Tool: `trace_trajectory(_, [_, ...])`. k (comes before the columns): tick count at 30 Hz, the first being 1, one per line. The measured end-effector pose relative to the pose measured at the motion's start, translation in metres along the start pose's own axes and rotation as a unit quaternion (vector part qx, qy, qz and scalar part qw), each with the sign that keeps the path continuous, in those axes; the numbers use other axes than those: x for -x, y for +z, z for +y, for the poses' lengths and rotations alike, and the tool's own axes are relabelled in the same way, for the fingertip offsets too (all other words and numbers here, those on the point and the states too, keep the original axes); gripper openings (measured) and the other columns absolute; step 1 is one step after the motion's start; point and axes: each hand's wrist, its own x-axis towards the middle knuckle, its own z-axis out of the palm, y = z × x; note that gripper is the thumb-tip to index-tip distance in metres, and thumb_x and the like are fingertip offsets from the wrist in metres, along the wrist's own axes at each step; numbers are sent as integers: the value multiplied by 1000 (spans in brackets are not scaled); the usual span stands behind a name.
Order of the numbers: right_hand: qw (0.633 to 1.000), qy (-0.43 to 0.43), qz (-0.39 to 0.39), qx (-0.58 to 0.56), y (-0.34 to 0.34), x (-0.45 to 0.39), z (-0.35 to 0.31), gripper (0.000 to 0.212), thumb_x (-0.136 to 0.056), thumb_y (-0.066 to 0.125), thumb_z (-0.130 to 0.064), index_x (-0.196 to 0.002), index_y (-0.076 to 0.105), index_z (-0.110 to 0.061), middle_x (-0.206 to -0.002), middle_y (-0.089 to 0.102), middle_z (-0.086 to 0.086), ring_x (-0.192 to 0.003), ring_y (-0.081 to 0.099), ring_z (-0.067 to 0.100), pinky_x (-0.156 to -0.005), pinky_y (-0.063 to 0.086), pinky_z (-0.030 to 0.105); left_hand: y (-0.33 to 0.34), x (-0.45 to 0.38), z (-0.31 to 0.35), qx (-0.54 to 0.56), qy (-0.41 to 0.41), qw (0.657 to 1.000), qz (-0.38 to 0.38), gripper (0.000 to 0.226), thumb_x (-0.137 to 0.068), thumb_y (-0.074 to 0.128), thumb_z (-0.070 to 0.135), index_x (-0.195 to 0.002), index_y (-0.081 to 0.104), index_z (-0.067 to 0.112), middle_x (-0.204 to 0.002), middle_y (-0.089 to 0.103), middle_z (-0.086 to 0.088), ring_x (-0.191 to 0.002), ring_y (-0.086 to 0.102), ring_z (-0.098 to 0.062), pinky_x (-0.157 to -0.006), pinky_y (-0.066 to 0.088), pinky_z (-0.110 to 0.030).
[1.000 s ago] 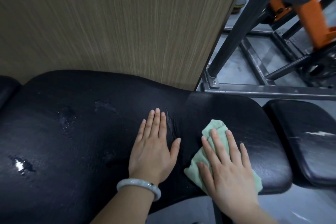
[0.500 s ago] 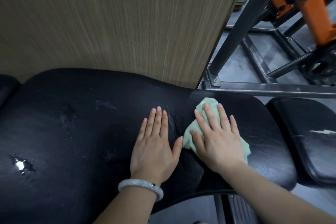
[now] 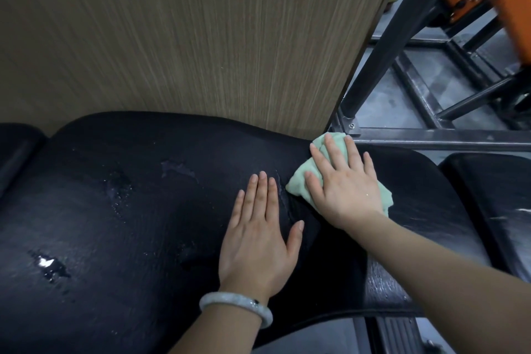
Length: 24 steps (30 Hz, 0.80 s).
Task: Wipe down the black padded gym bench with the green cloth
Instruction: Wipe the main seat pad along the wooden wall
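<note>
Right hand (image 3: 343,184): fingers straight and spread, pressing flat on the green cloth (image 3: 298,182)
Green cloth: under those fingers, at the far edge of the bench surface (image 3: 115,224)
Left hand (image 3: 258,234): fingers straight, close together, flat on the surface just beside the cloth

Green cloth (image 3: 302,184) mostly hidden under right hand (image 3: 343,185), bench (image 3: 120,210) cut off left and bottom

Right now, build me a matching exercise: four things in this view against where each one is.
Things:
1. green cloth
2. left hand
3. bracelet
4. wooden panel

Places:
A. round the left wrist
B. flat on the bare bench pad
C. behind the bench
D. under the right hand

Pairs: 1-D, 2-B, 3-A, 4-C
</note>
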Motion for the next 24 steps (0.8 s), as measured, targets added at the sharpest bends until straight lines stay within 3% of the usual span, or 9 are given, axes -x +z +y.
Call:
trace_trajectory(8, [1000,5,2,-4,0,-14,-3,84,-77,-14,-59,-154,11,-35,-163,-6,-7,-149,-12,24,-118,-2,50,1,-2,0,1,2,1000,1,75,-98,17,55,-145,37,-1,-154,31,-15,-144,28,-25,-111,19,-41])
trace_trajectory(13, [1000,11,-3,0,-2,4,-7,85,-78,-14,-59,-154,11,-33,-163,-3,-6,-149,-11,25,-118,-1,50,0,-2,0,4,1,1000,-3,78,-100,7,55,-145,37,0,-154,33,-15,-143,29,-25,-110,20,-40])
trace_trajectory(15, [1000,5,10,-7,0,18,-9,79,-84,-5,-57,-153,23,-30,-163,8,-3,-150,-1,28,-118,6,52,-1,-2,0,9,1,1000,-3,78,-100,6,55,-146,35,0,-154,31,-15,-144,29,-25,-110,20,-40])
trace_trajectory(19, [999,8,48,6,7,47,-9,60,-93,25,-49,-138,53,-21,-151,42,5,-141,33,35,-107,34,59,-5,-1,0,16,9,1000,-1,73,-102,6,52,-146,33,0,-155,30,-15,-144,28,-25,-110,20,-40])
trace_trajectory(24, [998,9,63,0,12,73,-17,60,-92,29,-48,-135,57,-19,-148,45,7,-138,36,37,-106,26,57,-10,-2,-3,14,25,999,-15,73,-102,6,51,-141,40,-1,-150,40,-16,-139,37,-25,-108,23,-40])
